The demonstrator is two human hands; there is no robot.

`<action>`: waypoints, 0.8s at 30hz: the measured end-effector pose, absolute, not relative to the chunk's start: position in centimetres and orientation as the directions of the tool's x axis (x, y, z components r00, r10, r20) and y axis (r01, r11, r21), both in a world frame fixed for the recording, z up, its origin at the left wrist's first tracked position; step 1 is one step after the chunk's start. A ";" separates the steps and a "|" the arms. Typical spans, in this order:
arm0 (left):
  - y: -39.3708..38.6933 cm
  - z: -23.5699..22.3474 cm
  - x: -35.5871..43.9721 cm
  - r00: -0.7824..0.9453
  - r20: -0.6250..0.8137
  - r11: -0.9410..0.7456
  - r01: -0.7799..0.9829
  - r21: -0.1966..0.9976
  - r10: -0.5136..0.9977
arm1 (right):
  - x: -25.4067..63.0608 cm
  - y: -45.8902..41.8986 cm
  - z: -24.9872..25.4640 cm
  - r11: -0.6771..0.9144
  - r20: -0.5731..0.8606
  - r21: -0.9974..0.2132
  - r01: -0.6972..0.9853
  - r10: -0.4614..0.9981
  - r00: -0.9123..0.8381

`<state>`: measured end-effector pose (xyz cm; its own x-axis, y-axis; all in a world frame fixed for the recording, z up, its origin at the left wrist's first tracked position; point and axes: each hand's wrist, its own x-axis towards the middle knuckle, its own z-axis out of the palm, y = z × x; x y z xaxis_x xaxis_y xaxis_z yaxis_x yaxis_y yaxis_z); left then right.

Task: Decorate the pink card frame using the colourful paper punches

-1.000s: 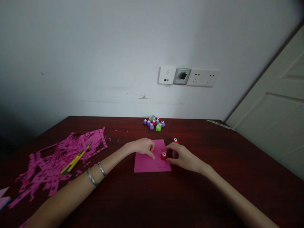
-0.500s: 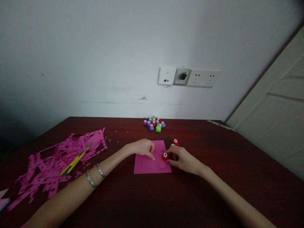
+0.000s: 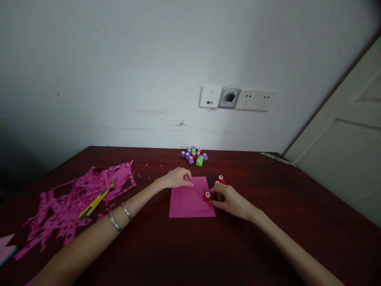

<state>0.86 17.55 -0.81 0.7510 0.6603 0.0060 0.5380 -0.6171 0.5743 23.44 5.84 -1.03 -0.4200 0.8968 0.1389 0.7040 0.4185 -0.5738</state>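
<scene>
A square sheet of pink paper (image 3: 190,214) lies on the table, with a smaller, faintly outlined pink piece (image 3: 193,202) on top of it. Over the sheet's upper left edge hovers my left hand (image 3: 178,177), its fingers curled, thumb and forefinger a little apart, and nothing visible between them. At the sheet's right edge, the thumb and fingers of my right hand (image 3: 230,200) grip a small red craft punch (image 3: 207,196) with a white button. Just behind that hand stand another red punch (image 3: 220,179) and a partly hidden purple one (image 3: 216,183).
Several purple, green and red punches (image 3: 194,156) cluster near the wall. On the left lies a heap of punched pink paper scraps (image 3: 68,210) with a yellow utility knife (image 3: 94,204) across it. A thin printed strip (image 3: 276,158) lies at the far right edge.
My left hand has lifted up and back from the middle of the pink sheet, uncovering more of it. My right hand stays at the red punch. The view has shifted slightly.
</scene>
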 end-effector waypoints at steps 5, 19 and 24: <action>16.9 -0.9 1.3 0.774 0.017 -0.629 0.501 0.594 0.633 | 23.5 5.9 -0.9 0.403 0.134 -0.582 0.706 0.904 -0.405; 18.1 -1.5 1.0 0.773 -0.066 -0.312 0.330 0.891 0.630 | 23.7 6.0 -0.9 0.428 0.225 -0.564 0.706 0.903 -0.366; 17.8 -1.0 0.8 0.781 -0.144 -0.259 0.366 0.894 0.607 | 23.7 5.9 -0.7 0.419 0.217 -0.560 0.715 0.907 -0.361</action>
<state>0.80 17.80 -1.03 0.7811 0.6075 -0.1441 0.3664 -0.2592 0.8936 23.66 5.86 -0.71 -0.3609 0.9070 0.2171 0.7152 0.4186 -0.5597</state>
